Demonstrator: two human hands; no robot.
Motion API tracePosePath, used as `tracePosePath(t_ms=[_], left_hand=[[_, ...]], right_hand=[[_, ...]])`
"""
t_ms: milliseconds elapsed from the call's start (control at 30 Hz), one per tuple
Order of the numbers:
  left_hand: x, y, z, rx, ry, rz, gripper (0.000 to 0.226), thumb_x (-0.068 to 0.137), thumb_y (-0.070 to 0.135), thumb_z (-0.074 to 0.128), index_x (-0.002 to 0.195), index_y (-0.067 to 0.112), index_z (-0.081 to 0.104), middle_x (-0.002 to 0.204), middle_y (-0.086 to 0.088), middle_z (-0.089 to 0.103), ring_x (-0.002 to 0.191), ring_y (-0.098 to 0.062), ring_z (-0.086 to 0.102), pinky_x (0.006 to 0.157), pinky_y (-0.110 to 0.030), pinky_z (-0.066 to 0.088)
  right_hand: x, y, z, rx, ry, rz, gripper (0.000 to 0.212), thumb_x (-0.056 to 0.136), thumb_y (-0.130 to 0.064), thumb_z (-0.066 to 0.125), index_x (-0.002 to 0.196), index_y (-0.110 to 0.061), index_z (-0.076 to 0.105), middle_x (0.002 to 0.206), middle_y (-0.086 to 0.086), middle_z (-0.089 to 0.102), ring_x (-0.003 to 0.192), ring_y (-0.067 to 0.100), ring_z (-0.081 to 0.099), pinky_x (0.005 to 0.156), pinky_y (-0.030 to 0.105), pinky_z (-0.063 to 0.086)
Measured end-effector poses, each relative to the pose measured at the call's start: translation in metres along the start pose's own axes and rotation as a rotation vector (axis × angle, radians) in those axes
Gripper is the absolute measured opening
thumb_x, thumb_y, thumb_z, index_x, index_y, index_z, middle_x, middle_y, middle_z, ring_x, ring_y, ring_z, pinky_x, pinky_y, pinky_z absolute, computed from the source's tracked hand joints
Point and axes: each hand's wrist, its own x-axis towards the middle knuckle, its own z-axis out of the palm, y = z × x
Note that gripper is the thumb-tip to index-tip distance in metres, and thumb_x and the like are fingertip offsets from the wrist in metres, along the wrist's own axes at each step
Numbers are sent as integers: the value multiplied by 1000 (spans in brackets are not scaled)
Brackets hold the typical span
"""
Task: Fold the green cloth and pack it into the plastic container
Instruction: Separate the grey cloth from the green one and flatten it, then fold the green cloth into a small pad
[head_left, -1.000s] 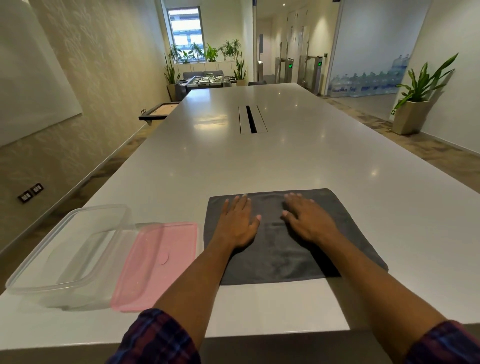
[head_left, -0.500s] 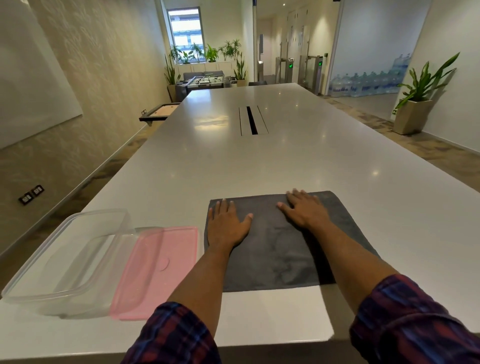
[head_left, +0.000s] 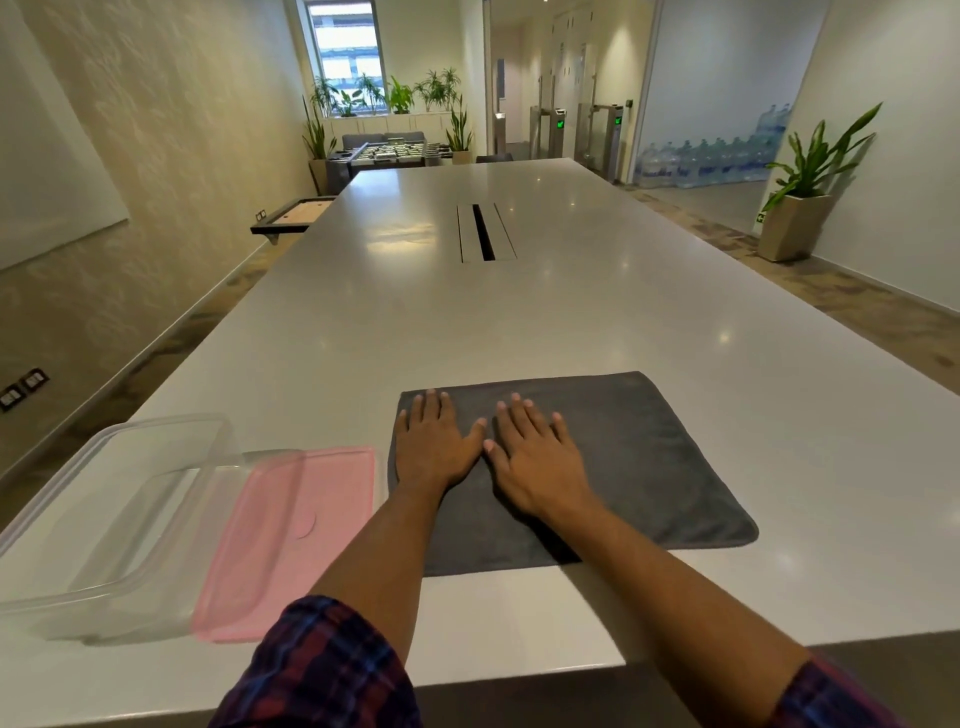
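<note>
Cloth (head_left: 649, 462) lies flat on white table (head_left: 519, 322), near the front edge, roughly centre-right of view. Looks dark grey here, not clearly green. Single layer or folded: can't tell; edges look neat, near-right corner rounded.

L hand (head_left: 434, 447) flat on cloth's left portion, palm down, fingers straight and slightly spread, pointing away from person. Fingertips sit close to cloth's far-left corner. Not gripping anything, just pressing on fabric.

R hand (head_left: 535, 457) also flat on cloth, just right of L hand, palm down, fingers straight, angled a bit to the left. Nothing grasped. Thumbs of both hands nearly meet, tips v. close, can't tell if touching.

R forearm crosses cloth's near edge; shadow under it on fabric. Both sleeves (head_left: 322, 670) plaid, dark blue/red, pushed up the forearms.

Plastic container (head_left: 119, 525) clear, rectangular, at table's left near corner, well left of cloth, open top. Pink lid (head_left: 291, 535) lies flat betw. container and cloth; its left side overlaps/touches the container, its right edge is just beside cloth's left edge with a narrow gap.

Table centre has a cable slot (head_left: 485, 231), farther back. Potted plant (head_left: 800, 208) on floor by right wall.
</note>
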Motion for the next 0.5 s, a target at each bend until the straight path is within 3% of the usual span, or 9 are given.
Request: tracePosePath(t_ms=[233,500], left_hand=[[-2,-1,-3,-14,-11,11,87,97,69,23,162,12,14,170,-9,12,157,-25,7,127,-45,4],[-3,-2,-3,-47,-3,25,86,98,68,25,162,11,16,170,-9,13,157,-25,8,127,-45,5]], right_hand=[[-8,81,-12,-14,-50,257,86,96,-75,7,164,-22,3,172,4,-5,158,21,-4,127,49,-4],[-25,161,-31,28,32,475,88,96,-74,6,164,-18,5,172,10,1,159,26,1,128,48,4]])
